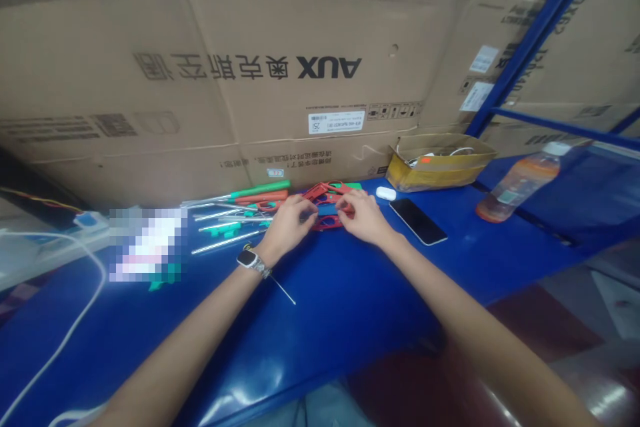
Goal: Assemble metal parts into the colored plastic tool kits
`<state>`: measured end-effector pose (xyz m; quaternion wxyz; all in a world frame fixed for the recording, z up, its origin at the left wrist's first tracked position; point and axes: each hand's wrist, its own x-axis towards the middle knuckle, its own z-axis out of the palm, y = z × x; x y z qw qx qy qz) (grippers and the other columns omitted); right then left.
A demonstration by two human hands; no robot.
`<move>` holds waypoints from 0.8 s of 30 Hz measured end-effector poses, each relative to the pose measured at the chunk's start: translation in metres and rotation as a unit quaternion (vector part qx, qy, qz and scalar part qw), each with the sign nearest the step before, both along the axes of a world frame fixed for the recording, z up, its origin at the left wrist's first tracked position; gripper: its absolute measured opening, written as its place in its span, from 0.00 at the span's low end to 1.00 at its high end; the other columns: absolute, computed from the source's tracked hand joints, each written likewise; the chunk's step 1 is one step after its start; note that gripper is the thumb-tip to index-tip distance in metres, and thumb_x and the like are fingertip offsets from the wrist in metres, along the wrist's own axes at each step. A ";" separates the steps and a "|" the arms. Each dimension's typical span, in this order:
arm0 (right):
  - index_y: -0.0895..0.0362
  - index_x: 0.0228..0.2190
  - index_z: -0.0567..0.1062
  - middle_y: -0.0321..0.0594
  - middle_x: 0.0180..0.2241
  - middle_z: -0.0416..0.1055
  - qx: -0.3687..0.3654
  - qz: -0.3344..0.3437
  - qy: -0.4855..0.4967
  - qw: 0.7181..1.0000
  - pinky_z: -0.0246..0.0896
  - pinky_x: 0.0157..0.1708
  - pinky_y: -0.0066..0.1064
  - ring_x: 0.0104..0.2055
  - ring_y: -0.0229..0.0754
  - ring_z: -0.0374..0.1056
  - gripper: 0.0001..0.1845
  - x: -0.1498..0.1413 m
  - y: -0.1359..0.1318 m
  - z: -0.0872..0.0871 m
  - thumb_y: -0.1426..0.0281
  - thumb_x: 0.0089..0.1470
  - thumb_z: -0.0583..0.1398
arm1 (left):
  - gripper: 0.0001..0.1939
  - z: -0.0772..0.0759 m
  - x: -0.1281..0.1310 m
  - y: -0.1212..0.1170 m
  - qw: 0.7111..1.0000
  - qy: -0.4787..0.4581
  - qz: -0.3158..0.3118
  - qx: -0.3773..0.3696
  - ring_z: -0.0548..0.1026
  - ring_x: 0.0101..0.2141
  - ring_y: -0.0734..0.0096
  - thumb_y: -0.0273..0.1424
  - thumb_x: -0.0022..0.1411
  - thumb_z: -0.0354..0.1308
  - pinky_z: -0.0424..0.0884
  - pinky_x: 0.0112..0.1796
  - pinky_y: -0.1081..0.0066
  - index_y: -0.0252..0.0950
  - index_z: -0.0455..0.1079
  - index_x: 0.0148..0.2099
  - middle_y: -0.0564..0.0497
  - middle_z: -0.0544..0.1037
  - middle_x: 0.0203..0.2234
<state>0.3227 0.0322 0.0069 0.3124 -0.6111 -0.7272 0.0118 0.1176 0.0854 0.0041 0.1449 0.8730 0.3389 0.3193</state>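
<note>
Pieces of red plastic (329,222) sit right between my hands, bunched toward the back of the table near the cardboard. My left hand (294,220) and right hand (364,215) are both right at them, fingers curled in. Fair warning, it's small and blurry there, so I can't tell whether either hand is actually pinching something or just touching. Progress-wise, I'd guess midway: the red stuff is gathered here, while a loose spread of metal rods (227,242), green bits (220,231) and a long green handle (265,189) lies off to my left. One thin rod (286,291) pokes out alone past my watch (247,258).

Surface is a blue tabletop (320,320), kinda shiny at the front. On my right there's a white case (386,193), a phone (419,221) lying flat, an open carton (435,177) and a bottle (523,183) with orange liquid. Behind it all, big cardboard (250,20) with AUX printed upside down, plus a blue metal frame (540,37). White cable (75,327) snakes down the far left.
</note>
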 end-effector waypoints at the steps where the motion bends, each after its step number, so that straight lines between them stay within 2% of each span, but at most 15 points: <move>1: 0.55 0.32 0.76 0.42 0.38 0.75 -0.005 -0.007 -0.030 1.000 0.55 0.44 0.40 0.44 0.49 0.66 0.04 0.004 -0.012 0.000 0.71 0.52 0.61 | 0.06 0.000 0.003 -0.002 1.000 0.005 -0.014 0.001 0.72 0.40 0.61 0.30 0.65 0.56 0.68 0.45 0.62 0.37 0.74 0.39 0.48 0.74 0.36; 5: 0.56 0.34 0.77 0.45 0.38 0.73 -0.040 -0.047 -0.116 0.991 0.51 0.42 0.40 0.44 0.50 0.64 0.05 0.011 -0.044 -0.006 0.68 0.53 0.62 | 0.06 0.001 0.019 -0.012 0.997 0.044 -0.063 0.014 0.72 0.41 0.61 0.30 0.65 0.56 0.69 0.45 0.62 0.37 0.74 0.42 0.48 0.74 0.38; 9: 0.56 0.34 0.77 0.45 0.39 0.74 -0.070 -0.052 -0.124 0.988 0.50 0.42 0.39 0.45 0.49 0.65 0.04 0.012 -0.048 -0.011 0.71 0.57 0.61 | 0.08 0.001 0.033 -0.018 0.982 0.155 -0.079 0.074 0.70 0.45 0.55 0.31 0.63 0.58 0.67 0.47 0.56 0.38 0.74 0.45 0.45 0.74 0.41; 12: 0.56 0.32 0.76 0.43 0.38 0.75 -0.069 -0.021 -0.117 0.990 0.50 0.42 0.39 0.45 0.47 0.65 0.04 0.016 -0.049 -0.008 0.71 0.59 0.60 | 0.10 0.001 0.036 -0.016 0.970 0.205 -0.082 0.099 0.70 0.46 0.54 0.28 0.66 0.54 0.66 0.47 0.56 0.37 0.74 0.46 0.43 0.74 0.43; 15: 0.57 0.32 0.74 0.42 0.37 0.75 -0.058 0.010 -0.105 0.993 0.51 0.42 0.38 0.44 0.47 0.66 0.05 0.024 -0.056 -0.003 0.71 0.61 0.60 | 0.12 0.001 0.034 -0.009 0.973 0.189 -0.103 0.082 0.71 0.46 0.57 0.30 0.69 0.51 0.67 0.48 0.59 0.36 0.74 0.47 0.43 0.76 0.43; 18: 0.56 0.32 0.73 0.41 0.36 0.74 -0.043 0.029 -0.081 0.995 0.52 0.43 0.38 0.45 0.47 0.67 0.05 0.030 -0.066 0.001 0.71 0.61 0.59 | 0.13 0.002 0.030 -0.007 0.981 0.153 -0.107 0.054 0.72 0.48 0.57 0.35 0.69 0.51 0.67 0.50 0.57 0.37 0.74 0.49 0.45 0.78 0.45; 21: 0.56 0.33 0.72 0.40 0.36 0.73 -0.028 0.053 -0.049 0.997 0.55 0.43 0.37 0.44 0.46 0.66 0.04 0.030 -0.076 0.001 0.70 0.62 0.59 | 0.15 0.005 0.025 -0.012 0.989 0.113 -0.086 0.035 0.72 0.50 0.56 0.36 0.69 0.50 0.65 0.53 0.53 0.37 0.74 0.50 0.46 0.79 0.47; 24: 0.55 0.33 0.72 0.40 0.35 0.72 -0.001 0.066 -0.027 0.997 0.56 0.42 0.37 0.41 0.45 0.66 0.04 0.024 -0.085 0.000 0.70 0.62 0.59 | 0.17 0.012 0.017 -0.023 0.992 0.082 -0.093 0.029 0.72 0.52 0.57 0.40 0.70 0.49 0.64 0.54 0.53 0.38 0.74 0.50 0.46 0.78 0.49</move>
